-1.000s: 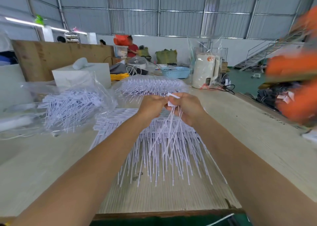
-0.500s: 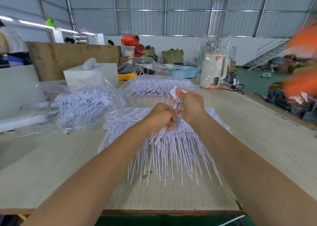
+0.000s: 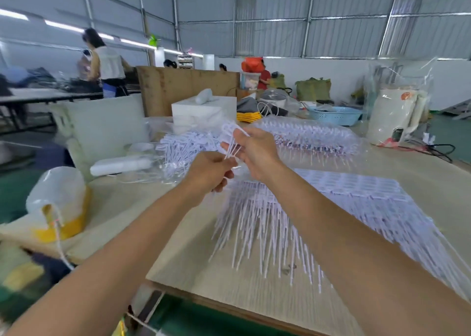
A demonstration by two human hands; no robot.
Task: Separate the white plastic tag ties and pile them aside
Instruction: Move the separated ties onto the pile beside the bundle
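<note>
Held ties: you have a small bunch of white tag ties (image 3: 232, 144) raised above the table, between your two hands. Their long axis runs steeply, flat tag heads up and away from you, thin tails down toward you.
Right hand: your right hand (image 3: 257, 152) pinches the bunch near the tag heads, thumb and fingers curled round the strands.
Left hand: your left hand (image 3: 210, 172) sits just below and to the left, fingers curled and closed on the lower tails of the same bunch.
Joined sheet: the big sheet of unseparated ties (image 3: 300, 208) lies flat on the table under your right forearm, heads in rows at the far side, tails fanning toward your edge.
Loose pile: separated ties lie heaped in an open clear bag (image 3: 183, 147) to the left, just behind your left hand.
Bagged stock: another clear-wrapped pack of ties (image 3: 313, 137) lies beyond your right hand.
Table: pale wooden table (image 3: 204, 267), near corner below your left forearm.
Surroundings: white box (image 3: 201, 111), blue basket (image 3: 335, 115), wrapped white appliance (image 3: 393, 116) at the far edge; one person stands far left.
</note>
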